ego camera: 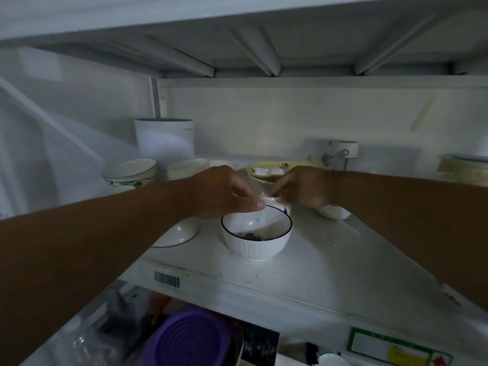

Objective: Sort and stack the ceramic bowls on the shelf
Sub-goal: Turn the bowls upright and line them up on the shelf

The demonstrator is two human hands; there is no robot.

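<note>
The fingers of the left hand (221, 192) were curled, thumb tip touching the far rim of the ribbed bowl (256, 235); whether they pinched that rim I could not tell. The fingers of the right hand (303, 190) were blurred and bent around a small white piece (272, 199) just behind the ribbed bowl; their hold was not clear.

This bowl stood near the front edge of the shelf (330, 260), with some dark residue inside. Left of it lay an upturned bowl (179, 233), partly under the forearm. Right of it, below the right hand, was another white bowl (334, 212). Behind it sat a yellow dish (274, 169), and far left a rimmed stack (130, 171).

In my judgement, glazed ceramic is smooth and slippery, so a thin rim pinch could slip. Bowls knocking together may chip, and the forearm could push the upturned bowl off.

The ribbed bowl was round, deep, with a dark line on the rim.
</note>
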